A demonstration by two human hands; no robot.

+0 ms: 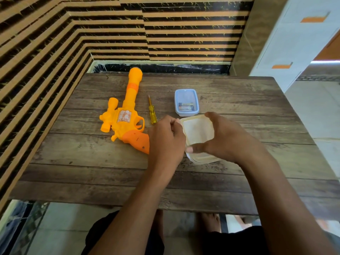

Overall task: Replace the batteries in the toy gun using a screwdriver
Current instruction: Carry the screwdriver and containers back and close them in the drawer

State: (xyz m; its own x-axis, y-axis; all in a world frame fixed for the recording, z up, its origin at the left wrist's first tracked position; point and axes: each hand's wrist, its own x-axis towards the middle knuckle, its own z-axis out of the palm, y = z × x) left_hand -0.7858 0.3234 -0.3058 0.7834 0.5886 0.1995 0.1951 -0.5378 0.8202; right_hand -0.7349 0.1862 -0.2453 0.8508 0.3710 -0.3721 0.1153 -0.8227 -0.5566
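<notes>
l hand (166, 138) & r hand (222, 137) grip lid (198, 131); toy gun (131, 97) sticker unreadable.

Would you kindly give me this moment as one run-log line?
right hand: grips lid | left hand: pinches lid edge | gun, screwdriver: on table, untouched | batteries: in blue tub

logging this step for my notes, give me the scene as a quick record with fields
surface: wooden table
toy gun: lies flat, left of the screwdriver, untouched
screwdriver: yellow, between gun and blue-rimmed box
batteries: inside the blue-rimmed box
left grip: pinches the cream lid at its left corner
right grip: holds the cream lid above a cream box
</notes>
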